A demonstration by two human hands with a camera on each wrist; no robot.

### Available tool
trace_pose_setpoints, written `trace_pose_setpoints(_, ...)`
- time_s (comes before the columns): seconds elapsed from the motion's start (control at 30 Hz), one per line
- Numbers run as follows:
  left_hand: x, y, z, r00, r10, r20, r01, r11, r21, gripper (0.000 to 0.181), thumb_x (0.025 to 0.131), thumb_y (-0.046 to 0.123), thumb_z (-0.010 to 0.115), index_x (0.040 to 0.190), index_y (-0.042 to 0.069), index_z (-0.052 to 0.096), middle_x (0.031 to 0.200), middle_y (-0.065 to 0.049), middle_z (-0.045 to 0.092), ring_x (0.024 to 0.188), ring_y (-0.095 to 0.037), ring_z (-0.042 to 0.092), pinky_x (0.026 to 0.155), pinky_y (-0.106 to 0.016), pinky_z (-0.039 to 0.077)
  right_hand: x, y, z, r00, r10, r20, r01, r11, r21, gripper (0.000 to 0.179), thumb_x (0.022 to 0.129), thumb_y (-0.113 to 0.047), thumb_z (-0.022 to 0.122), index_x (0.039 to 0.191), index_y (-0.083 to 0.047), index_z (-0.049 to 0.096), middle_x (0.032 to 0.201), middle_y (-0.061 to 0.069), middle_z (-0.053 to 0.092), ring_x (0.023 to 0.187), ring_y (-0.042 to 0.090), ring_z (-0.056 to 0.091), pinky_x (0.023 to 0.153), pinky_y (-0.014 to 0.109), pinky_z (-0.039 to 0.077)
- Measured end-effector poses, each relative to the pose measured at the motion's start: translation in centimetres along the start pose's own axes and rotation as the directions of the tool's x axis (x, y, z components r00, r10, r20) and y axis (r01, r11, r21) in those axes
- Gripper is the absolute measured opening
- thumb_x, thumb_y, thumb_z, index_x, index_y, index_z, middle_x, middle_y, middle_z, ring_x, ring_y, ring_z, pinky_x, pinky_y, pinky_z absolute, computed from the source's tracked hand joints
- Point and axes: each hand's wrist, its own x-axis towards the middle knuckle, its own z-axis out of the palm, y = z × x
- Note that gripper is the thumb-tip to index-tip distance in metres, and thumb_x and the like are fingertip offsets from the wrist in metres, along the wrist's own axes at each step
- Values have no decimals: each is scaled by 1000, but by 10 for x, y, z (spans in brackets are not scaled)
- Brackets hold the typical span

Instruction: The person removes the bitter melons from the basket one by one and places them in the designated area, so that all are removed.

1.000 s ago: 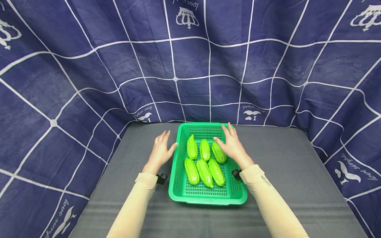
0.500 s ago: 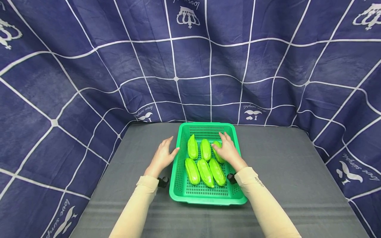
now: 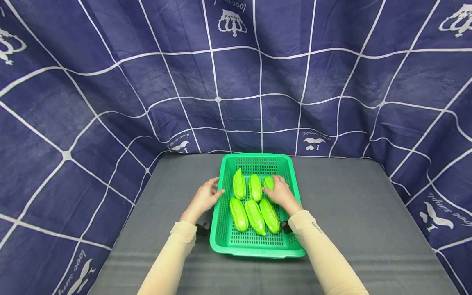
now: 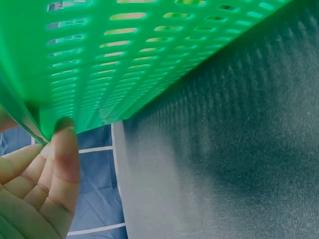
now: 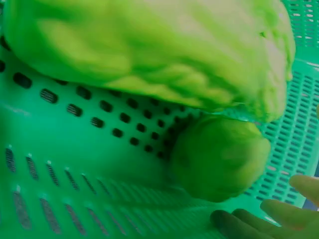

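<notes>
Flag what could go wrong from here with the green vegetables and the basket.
The right grip is at the back-right vegetable, with the front-right vegetable lying close by, so lifting one might nudge the other. The vegetable's skin looks glossy in the head view, so it could slip from a loose hold. The left grip holds the green basket only at its left rim, so a pull there might tilt or slide it.

Basket (image 3: 258,251) at the left hand's (image 3: 202,199) grip: smooth plastic, slight sheen, perforated walls; green gourds (image 3: 255,217) beside the right hand (image 3: 282,193): ridged, lumpy, glossy skin; tabletop (image 3: 350,221) beneath: matt, fine-textured cloth; sleeves (image 3: 165,258) behind both hands: matt cloth; curtain (image 3: 239,112) beyond: creased cloth.
</notes>
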Motion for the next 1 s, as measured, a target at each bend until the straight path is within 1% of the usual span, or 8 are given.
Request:
trace_pose_setpoints(0.2,0,-3,1,999,-40,12,40,998,-44,59,95,19,67,145,-1,44,115,-20,62,93,-28,65,77,-43,54,0,2,6,1000,20,6,-21,1000,4,71,97,-26,61,150,9,29,154,35,23,140,54,28,112,62,29)
trace_pose_setpoints(0.43,0,-2,1,997,-76,27,77,995,-58,60,95,20,66,147,1,42,113,-18,62,90,-26,63,76,-40,54,4,1,11,998,64,28,-63,997,-39,72,97,-25,61,151,7,27,156,35,20,139,56,27,110,64,32)
trace_pose_setpoints(0.57,0,-3,1,997,-78,30,80,995,-68,59,96,18,65,147,0,41,113,-19,61,91,-27,64,74,-40,54,4,0,14,994,95,46,-92,994,-65,72,98,-24,61,152,5,25,155,34,23,139,54,30,110,62,34)
trace_pose_setpoints(0.73,-1,-2,2,995,-98,32,101,991,-90,60,96,19,65,148,1,40,115,-19,60,92,-27,63,74,-39,53,6,0,17,991,126,47,-123,990,-70,68,98,-17,59,154,2,24,154,32,26,138,51,34,109,59,36)
trace_pose_setpoints(0.87,-1,-1,3,995,-95,26,97,991,-95,59,96,17,66,147,0,41,115,-20,60,91,-27,64,74,-40,54,6,2,18,991,128,38,-124,989,-77,67,98,-12,59,154,1,25,152,33,29,135,51,38,107,58,38)
trace_pose_setpoints(1.0,1,-1,4,996,-83,22,85,992,-94,59,96,15,66,147,-2,41,117,-22,60,90,-27,64,75,-40,54,7,3,18,995,102,15,-101,991,-86,67,95,-9,62,153,1,28,148,34,33,129,50,45,104,57,42)
